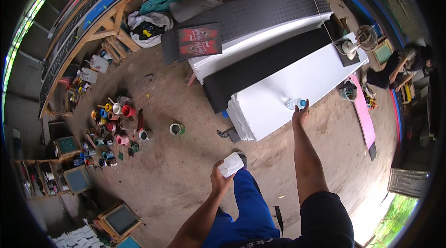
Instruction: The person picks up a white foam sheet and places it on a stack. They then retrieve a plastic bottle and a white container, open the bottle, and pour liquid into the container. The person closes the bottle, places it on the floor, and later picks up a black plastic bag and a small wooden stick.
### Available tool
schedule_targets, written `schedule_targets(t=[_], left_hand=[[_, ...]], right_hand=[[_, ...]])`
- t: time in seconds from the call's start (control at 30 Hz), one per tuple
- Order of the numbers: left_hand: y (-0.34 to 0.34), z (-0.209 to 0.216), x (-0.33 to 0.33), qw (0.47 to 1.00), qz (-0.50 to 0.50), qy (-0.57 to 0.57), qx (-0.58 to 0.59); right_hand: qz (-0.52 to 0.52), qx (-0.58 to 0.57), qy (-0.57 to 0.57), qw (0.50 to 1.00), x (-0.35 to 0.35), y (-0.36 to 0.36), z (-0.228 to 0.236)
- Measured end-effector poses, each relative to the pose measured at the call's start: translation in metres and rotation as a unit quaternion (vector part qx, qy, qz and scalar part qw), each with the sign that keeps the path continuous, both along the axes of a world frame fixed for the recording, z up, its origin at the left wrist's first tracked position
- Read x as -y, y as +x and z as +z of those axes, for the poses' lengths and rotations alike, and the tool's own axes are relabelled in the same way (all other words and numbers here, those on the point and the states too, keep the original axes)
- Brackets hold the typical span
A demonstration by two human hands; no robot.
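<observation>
Where the right hand (301, 115) reaches: a clear bottle (291, 104) with a blue cap, on or just over the white sheet stack (283, 87), close to its near long edge; fingertips meet the capped end, but whether they clamp it I cannot tell.
Left hand (219, 179): fingers closed around a white container (231, 164), held out beyond the stack's near left corner.
Bottle risk: being round, it could roll over the near edge if nudged.
Container risk: a loosened grip might drop it; its contents cannot be told.
Fan (349, 49) risk: standing at the stack's right end, it might tip if the sheets are jolted.
Writing: pale script on a red-and-black panel (200, 41), partial letters on the dark shirt (325, 220); nothing legible on bottle or container.
</observation>
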State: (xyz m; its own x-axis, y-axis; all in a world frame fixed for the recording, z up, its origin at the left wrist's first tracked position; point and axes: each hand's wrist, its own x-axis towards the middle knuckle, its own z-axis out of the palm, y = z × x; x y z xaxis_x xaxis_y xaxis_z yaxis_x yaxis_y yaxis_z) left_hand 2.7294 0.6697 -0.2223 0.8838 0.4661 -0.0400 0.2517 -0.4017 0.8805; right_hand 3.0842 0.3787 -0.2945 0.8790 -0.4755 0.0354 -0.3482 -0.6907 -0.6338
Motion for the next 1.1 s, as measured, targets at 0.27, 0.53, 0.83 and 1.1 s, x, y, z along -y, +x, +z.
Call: schedule_targets(t=[0.27, 0.53, 0.83, 1.1], left_hand=[[-0.070, 0.025, -0.025, 0.993, 0.102, -0.037, -0.038], [-0.244, 0.059, -0.085, 0.977, 0.212, -0.003, -0.032], [-0.517, 0.103, -0.153, 0.944, 0.328, 0.002, -0.020], [-0.655, 0.112, -0.217, 0.920, 0.389, -0.003, -0.037]], right_hand=[[0.227, -0.044, -0.021, 0.973, -0.091, -0.133, 0.027], [0.769, 0.149, 0.073, 0.617, -0.298, -0.430, 0.160], [0.931, 0.244, 0.039, 0.267, -0.450, -0.666, 0.230], [0.942, 0.291, 0.035, 0.161, -0.553, -0.801, 0.230]])
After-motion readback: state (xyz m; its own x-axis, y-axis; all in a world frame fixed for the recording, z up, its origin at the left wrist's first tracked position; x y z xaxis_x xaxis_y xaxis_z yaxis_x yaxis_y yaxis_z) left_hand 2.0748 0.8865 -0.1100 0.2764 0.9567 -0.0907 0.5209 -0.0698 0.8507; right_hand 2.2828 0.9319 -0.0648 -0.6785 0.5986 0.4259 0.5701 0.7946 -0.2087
